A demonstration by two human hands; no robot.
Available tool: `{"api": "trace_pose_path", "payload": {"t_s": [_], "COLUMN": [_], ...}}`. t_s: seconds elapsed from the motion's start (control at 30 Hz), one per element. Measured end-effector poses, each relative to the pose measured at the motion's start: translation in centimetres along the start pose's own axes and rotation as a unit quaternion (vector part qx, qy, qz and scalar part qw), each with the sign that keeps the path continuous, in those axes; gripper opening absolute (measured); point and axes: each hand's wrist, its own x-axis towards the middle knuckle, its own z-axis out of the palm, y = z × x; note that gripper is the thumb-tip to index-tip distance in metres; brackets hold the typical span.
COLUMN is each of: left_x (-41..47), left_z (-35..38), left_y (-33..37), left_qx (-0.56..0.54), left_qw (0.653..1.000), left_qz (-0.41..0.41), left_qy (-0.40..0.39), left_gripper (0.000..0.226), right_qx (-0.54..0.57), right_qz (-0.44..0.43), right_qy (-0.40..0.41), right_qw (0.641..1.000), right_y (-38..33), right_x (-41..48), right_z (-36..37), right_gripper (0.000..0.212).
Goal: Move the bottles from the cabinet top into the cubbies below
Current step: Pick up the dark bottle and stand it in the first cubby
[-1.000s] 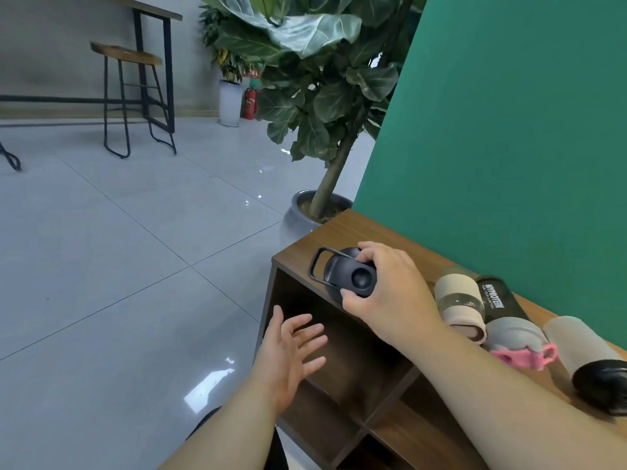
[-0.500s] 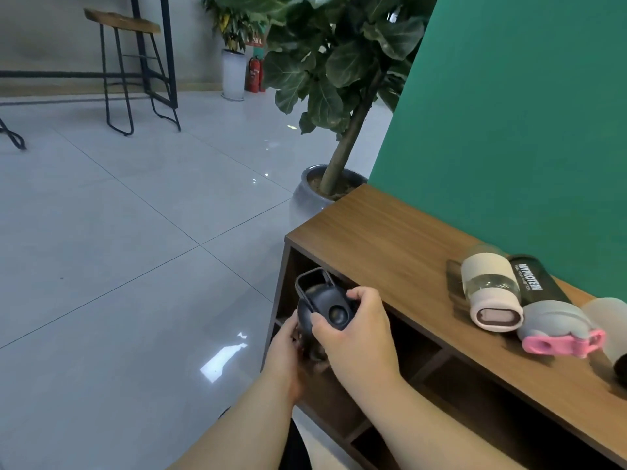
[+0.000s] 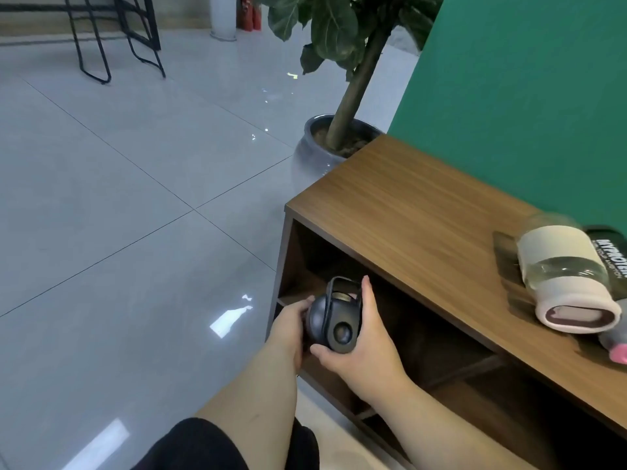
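A dark bottle [image 3: 330,322] with a loop handle is held in both hands at the mouth of the upper left cubby [image 3: 325,266] of the wooden cabinet [image 3: 417,212]. My left hand [image 3: 290,329] cups its left side and my right hand [image 3: 363,340] wraps its cap end. On the cabinet top at the right lie a beige-sleeved clear bottle [image 3: 566,279], a black bottle with white lettering [image 3: 610,252] behind it, and a grey bottle with a pink part [image 3: 615,347] at the frame edge.
A potted plant in a grey pot [image 3: 315,147] stands just behind the cabinet's left end. A green wall [image 3: 526,96] backs the cabinet. Grey tiled floor lies to the left, with black stool legs [image 3: 118,45] far back. Lower cubbies show under the shelf.
The dark bottle came off the cabinet top and down in front of the upper left cubby. My left hand, open a second ago, now grips it too. The view tilted down.
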Motion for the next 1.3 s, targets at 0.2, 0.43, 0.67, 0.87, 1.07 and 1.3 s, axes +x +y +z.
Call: {"api": "trace_pose_path", "payload": {"t_s": [0.2, 0.43, 0.67, 0.87, 1.07, 1.3], "left_x": [3.9, 5.9, 6.4, 5.8, 5.7, 5.7], "left_z": [-0.8, -0.7, 0.0, 0.4, 0.4, 0.2], "left_y": [-1.0, -0.7, -0.3, 0.2, 0.0, 0.1], "left_qx": [-0.188, -0.251, -0.227, -0.24, -0.233, -0.23], "left_qw": [0.98, 0.967, 0.974, 0.97, 0.97, 0.972], "left_qz": [-0.027, -0.032, -0.007, 0.0, -0.001, -0.007], "left_qy": [0.056, 0.007, -0.01, -0.043, -0.064, -0.051], "left_gripper": [0.074, 0.117, 0.121, 0.123, 0.124, 0.134], "right_qx": [-0.047, -0.075, -0.084, -0.1, -0.111, -0.099], "right_qz": [0.012, 0.055, 0.078, 0.082, 0.06, 0.061], "right_qy": [0.074, 0.086, 0.108, 0.117, 0.139, 0.132], "right_qw": [0.996, 0.992, 0.988, 0.985, 0.982, 0.984], "right_y": [0.8, 0.8, -0.4, -0.9, -0.6, -0.4], "right_x": [3.3, 7.1, 9.1, 9.5, 9.3, 9.0], "right_z": [2.5, 3.3, 3.0, 3.5, 4.0, 3.8], "right_gripper": [0.128, 0.12, 0.104, 0.103, 0.107, 0.117]}}
